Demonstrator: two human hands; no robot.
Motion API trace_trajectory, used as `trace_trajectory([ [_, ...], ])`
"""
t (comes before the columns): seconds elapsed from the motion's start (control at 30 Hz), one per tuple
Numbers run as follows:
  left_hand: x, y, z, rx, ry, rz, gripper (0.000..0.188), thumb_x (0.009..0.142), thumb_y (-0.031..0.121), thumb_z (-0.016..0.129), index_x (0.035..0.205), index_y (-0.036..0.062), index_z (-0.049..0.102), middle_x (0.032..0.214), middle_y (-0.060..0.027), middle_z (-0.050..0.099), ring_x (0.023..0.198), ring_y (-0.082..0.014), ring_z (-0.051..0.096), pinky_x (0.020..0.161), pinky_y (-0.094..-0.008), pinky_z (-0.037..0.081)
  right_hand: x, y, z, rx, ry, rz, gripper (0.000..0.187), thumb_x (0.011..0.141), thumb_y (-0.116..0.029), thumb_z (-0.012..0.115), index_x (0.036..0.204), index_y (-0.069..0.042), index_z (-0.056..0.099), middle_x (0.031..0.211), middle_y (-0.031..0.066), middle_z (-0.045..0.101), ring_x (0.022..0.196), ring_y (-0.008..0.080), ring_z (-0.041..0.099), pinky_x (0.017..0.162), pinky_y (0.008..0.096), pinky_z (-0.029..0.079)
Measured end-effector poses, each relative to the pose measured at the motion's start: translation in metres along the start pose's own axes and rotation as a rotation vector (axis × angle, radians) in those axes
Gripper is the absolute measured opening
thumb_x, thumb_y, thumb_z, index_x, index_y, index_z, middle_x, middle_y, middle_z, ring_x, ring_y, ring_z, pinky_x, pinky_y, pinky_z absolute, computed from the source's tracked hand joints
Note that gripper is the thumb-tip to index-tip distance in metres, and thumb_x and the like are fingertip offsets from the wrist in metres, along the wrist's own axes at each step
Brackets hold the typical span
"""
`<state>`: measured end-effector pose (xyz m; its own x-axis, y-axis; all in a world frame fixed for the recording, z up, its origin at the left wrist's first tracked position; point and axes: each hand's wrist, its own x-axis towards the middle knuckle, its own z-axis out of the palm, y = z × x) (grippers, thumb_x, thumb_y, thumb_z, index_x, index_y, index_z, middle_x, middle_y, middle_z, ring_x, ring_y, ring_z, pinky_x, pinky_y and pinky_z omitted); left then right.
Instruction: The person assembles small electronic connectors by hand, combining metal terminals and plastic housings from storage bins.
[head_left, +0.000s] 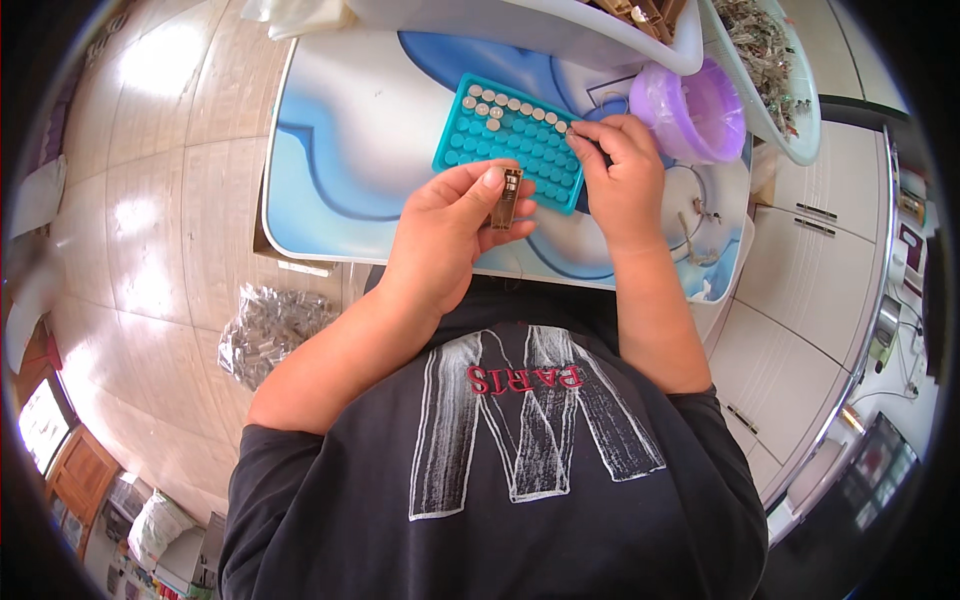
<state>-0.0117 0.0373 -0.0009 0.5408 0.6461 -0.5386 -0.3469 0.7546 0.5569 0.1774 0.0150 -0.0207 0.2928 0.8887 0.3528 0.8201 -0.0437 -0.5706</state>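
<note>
Between the thumb and fingers of my left hand (450, 220) is a small, narrow brown see-through plastic case (506, 200) with dark and pale parts inside, held upright over the near edge of a teal tray. The teal tray (520, 165) has rows of round pockets. Silver button cells (500, 99) fill most of its far row, and a few more sit at its left. My right hand (625, 175) reaches over the tray's right end, thumb and forefinger pinched on a button cell at the end of the far row; the fingertips partly cover it.
A purple tub (690, 112) stands right of the tray. Beyond are a white bin (640, 35) of brown pieces and a pale basket (800, 130) of small metallic parts. Loose wires (700, 225) lie at the table's right. A clear bag of parts (270, 330) rests on the floor.
</note>
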Motion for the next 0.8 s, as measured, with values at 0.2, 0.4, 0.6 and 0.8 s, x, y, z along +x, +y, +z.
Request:
trace_trajectory([
  [0.2, 0.000, -0.001, -0.005, 0.003, -0.013, -0.003, 0.031, 0.096, 0.020, 0.048, 0.116, -0.0028, 0.053, 0.102, -0.0123, 0.062, 0.090, -0.0190, 0.062, 0.081, -0.0333, 0.053, -0.003, -0.029, -0.006, 0.214, -0.033, 0.003, 0.010, 0.069, -0.008, 0.071, 0.076, -0.005, 0.065, 0.078, 0.0070, 0.060, 0.073, 0.0243, 0.057, 0.064, 0.0336, 0.046],
  [0.4, 0.002, -0.003, -0.003, -0.052, -0.018, 0.010, 0.029, 0.095, 0.018, 0.049, 0.113, -0.0038, 0.053, 0.096, -0.0098, 0.062, 0.083, -0.0168, 0.062, 0.078, -0.0310, 0.054, -0.010, -0.051, -0.003, 0.238, -0.050, -0.189, 0.014, 0.066, -0.005, 0.073, 0.074, -0.006, 0.062, 0.076, 0.0060, 0.058, 0.072, 0.0251, 0.056, 0.062, 0.0342, 0.046],
  [0.6, 0.002, -0.003, -0.003, -0.054, -0.016, 0.009, 0.029, 0.095, 0.018, 0.049, 0.113, -0.0039, 0.054, 0.096, -0.0085, 0.062, 0.083, -0.0153, 0.062, 0.077, -0.0303, 0.054, -0.008, -0.050, -0.003, 0.152, -0.047, -0.308, 0.016, 0.064, -0.004, 0.072, 0.074, -0.005, 0.060, 0.076, 0.0051, 0.057, 0.071, 0.0247, 0.055, 0.061, 0.0343, 0.046],
  [0.8, 0.003, -0.006, -0.005, -0.043, -0.023, 0.017, 0.028, 0.096, 0.018, 0.047, 0.113, -0.0033, 0.054, 0.095, -0.0075, 0.062, 0.083, -0.0135, 0.061, 0.078, -0.0292, 0.053, -0.007, -0.053, -0.004, 0.146, -0.102, -0.349, 0.016, 0.064, -0.004, 0.071, 0.075, -0.006, 0.059, 0.075, 0.0039, 0.056, 0.070, 0.0245, 0.054, 0.061, 0.0342, 0.046],
])
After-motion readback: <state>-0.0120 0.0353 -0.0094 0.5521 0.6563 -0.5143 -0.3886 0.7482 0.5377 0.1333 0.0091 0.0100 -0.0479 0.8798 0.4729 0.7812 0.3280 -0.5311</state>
